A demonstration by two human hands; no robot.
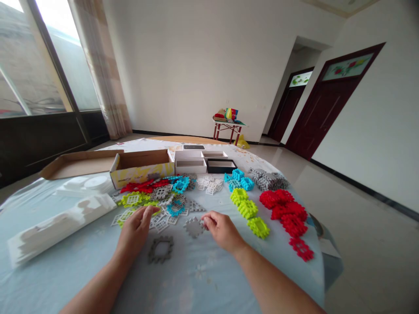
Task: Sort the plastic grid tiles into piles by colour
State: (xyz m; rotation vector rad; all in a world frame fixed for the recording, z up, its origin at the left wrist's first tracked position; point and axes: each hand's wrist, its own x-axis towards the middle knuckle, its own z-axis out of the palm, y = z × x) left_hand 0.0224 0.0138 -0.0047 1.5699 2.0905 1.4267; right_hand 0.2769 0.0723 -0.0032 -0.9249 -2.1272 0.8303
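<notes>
My right hand (222, 229) pinches the right edge of a light grey toothed building piece (194, 227), which is just above the tablecloth. My left hand (137, 229) is at the front of a mixed pile, its thumb and fingers drawn together. Whatever those fingers hold, if anything, is hidden. Between my wrists lies a darker grey square frame piece (153, 252). Around my left fingertips are flat white lattice pieces (161, 223), green toothed pieces (132, 199) and a blue piece (176, 207). A grey triangle piece (197, 206) rests beyond the right fingertips.
Sorted stacks of green (248, 209), red (293, 222), blue (240, 179) and grey pieces (268, 179) stand to the right. An open cardboard box (142, 172) and small white boxes (190, 165) are behind the pile. White foam packing (63, 224) lies at left.
</notes>
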